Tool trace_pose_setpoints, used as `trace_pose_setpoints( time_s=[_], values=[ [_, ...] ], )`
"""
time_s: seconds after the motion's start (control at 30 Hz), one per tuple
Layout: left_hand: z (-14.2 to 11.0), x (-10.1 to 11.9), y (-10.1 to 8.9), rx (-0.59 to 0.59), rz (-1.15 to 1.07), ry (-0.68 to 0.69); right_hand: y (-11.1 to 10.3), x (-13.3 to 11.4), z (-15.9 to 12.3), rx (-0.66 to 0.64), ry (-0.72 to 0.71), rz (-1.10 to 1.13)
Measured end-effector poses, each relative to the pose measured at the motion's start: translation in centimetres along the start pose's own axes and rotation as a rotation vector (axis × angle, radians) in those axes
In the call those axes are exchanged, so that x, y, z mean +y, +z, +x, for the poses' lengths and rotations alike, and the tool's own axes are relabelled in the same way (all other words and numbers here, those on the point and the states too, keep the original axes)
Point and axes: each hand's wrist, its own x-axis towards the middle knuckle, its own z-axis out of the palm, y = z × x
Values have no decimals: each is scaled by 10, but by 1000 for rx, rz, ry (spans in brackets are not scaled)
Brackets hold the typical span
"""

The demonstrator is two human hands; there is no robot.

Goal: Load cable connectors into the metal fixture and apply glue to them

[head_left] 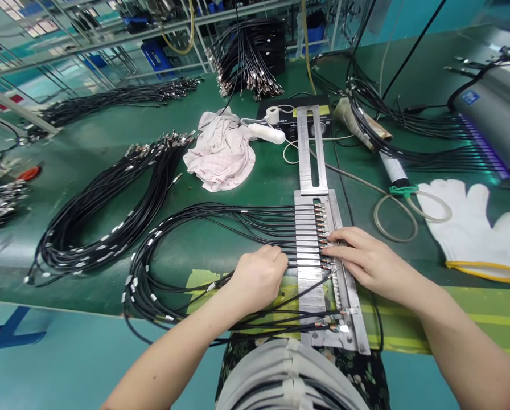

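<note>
Clamping black cables (186, 211) in left hand (261, 274), touching connectors (320, 216) in metal fixture (310, 293) with splayed right hand (361, 256); flanked by cloth (223, 151), white glove (477, 230), cable bundle (65, 228) on counter (276, 171)

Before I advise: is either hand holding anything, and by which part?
Left hand seems closed on black cable, just short of the metal fixture; right hand touches connectors, hold unclear.
</note>
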Motion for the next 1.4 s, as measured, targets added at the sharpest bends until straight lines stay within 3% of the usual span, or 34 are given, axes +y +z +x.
trace_pose_setpoints(
  time_s=[0.37,0.57,0.7,0.83,1.0,1.13,1.4],
  values=[
    [-5,-3,9,131,15,104,6,-14,3,-84,-112,-82],
    [-7,-2,6,122,116,207,9,-22,0,-73,-95,-211],
    [-8,2,1,91,115,194,9,-28,1,-95,-108,-277],
    [-12,17,0,156,137,150,10,-29,1,-89,-113,-309],
    [-23,32,14,189,14,117,9,-6,-9,-32,-88,-74],
    [-26,28,20,153,-61,115,2,11,-16,81,35,181],
    [-17,12,7,182,-37,60,0,7,-18,112,68,142]
  ],
)
